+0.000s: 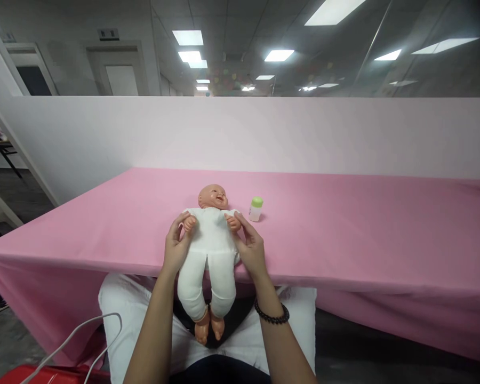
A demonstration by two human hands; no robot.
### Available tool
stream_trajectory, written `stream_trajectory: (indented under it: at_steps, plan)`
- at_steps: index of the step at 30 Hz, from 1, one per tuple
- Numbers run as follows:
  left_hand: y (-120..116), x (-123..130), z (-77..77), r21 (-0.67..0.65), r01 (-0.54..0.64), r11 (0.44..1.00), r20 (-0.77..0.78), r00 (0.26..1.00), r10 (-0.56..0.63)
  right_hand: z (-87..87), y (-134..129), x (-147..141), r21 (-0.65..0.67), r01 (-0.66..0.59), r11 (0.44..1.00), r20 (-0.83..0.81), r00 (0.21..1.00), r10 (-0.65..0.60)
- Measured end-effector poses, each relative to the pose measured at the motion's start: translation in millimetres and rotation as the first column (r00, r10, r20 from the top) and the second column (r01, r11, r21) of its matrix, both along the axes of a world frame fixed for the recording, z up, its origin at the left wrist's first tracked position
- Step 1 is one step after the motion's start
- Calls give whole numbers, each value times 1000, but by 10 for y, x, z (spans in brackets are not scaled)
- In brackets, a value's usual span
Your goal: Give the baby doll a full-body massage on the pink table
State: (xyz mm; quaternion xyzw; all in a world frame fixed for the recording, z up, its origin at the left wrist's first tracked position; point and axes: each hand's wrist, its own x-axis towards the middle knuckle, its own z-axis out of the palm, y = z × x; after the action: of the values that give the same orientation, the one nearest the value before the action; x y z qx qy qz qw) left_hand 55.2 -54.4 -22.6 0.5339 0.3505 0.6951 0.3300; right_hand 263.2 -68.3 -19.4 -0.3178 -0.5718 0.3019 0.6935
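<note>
In the head view, a plastic baby doll in a white cloth suit [210, 250] lies on its back on the pink cloth-covered counter [324, 224], its legs reaching past the edge. The left hand [176, 248] and right hand [252, 250], fingers half curled, grip its 2 sides at the chest. A small white bottle with a green cap [256, 209] stands near the right hand.

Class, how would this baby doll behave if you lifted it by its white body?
The baby doll would probably feel floppy: its white stuffed body looks soft, and its legs hang past the table edge. Its moulded head looks firmer, so it may loll. It likely feels light for its size.
</note>
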Motion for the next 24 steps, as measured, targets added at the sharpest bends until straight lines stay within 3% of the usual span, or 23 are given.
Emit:
stream_trajectory:
  at_steps: [5, 8, 11, 15, 18, 21, 24]
  plan:
    - [-23, -14, 67, -20, 73, 997, -18, 997, -73, 3, -1, -12, -2, -35, 999, 205, 978, 35]
    - [-35, -17, 89, -46, 101, 994, -13, 995, -102, -1, 10, -13, -6, -43, 999, 220, 975, 43]
    - [-30, -2, 70, -51, 59, 997, 4, 998, -59, 2, 11, -15, -6, -29, 1000, 172, 985, 30]
    - [27, -10, 5, -72, -59, 996, 185, 980, 72, 28, 14, -18, -34, 11, 999, -18, 1000, -11]
    - [90, -70, -35, -124, -86, 989, 425, 896, 131, 40, 37, 4, -37, 50, 998, -216, 975, -57]
    - [144, -152, -44, -205, -73, 976, 623, 760, 188, 1, 94, 81, -128, 152, 980, -430, 882, -193]
    - [185, -213, -30, -263, -32, 964, 729, 649, 220, -92, 176, 198, -291, 146, 945, -614, 729, -302]
